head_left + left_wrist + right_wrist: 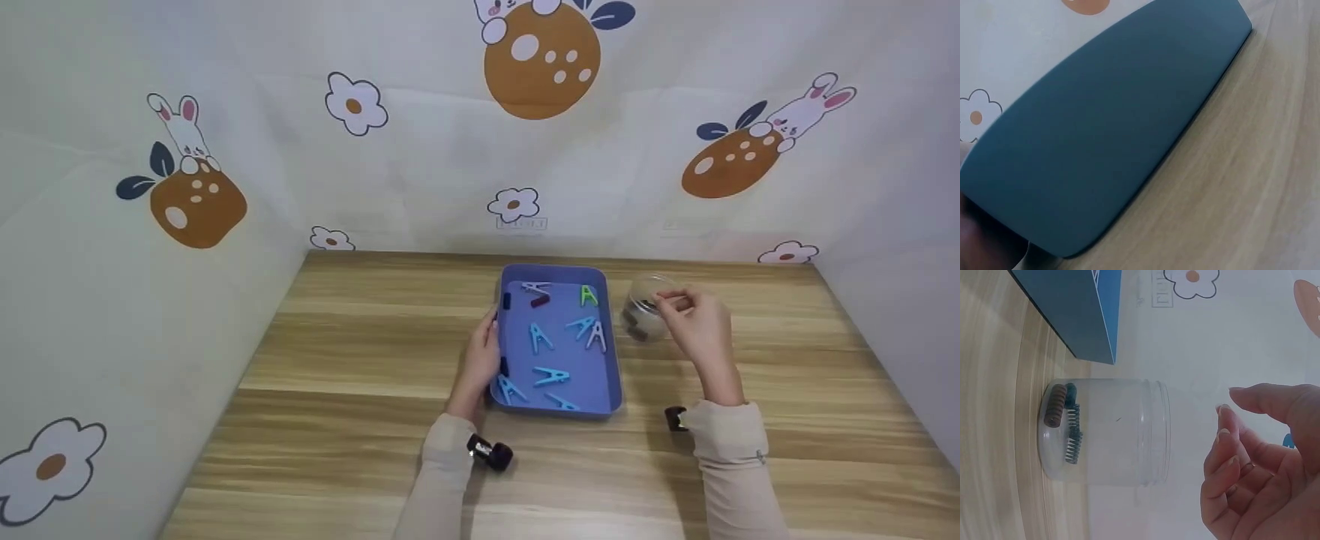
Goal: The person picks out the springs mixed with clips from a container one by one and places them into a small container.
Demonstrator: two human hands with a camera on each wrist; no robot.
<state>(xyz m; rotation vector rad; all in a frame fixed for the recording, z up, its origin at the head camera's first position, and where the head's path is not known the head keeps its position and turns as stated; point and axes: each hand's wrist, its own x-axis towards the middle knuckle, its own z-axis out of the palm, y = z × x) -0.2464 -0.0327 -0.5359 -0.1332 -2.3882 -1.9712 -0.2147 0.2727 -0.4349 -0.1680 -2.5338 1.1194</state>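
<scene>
Along the left side of a blue rectangular tray (616,386), my left hand (478,364) holds the wall and rim. In the left wrist view the tray's outer wall (1106,124) hides most of that hand. Inside the tray lie several clothespins: light blue (540,339), green (589,295) and whitish (597,337). A clear jar (1117,439) stands to the tray's right. At its bottom are a brown ridged roll (1056,406) and dark spring-like coils (1073,447). My right hand (1264,464) hovers over the jar's mouth, thumb and fingertips apart, with nothing between them.
Small dark pieces (507,301) and a dark red piece (540,301) also lie in the tray. Beneath everything is a wood-grain table (360,345). A pale patterned cloth (420,165) rises behind it and at both sides.
</scene>
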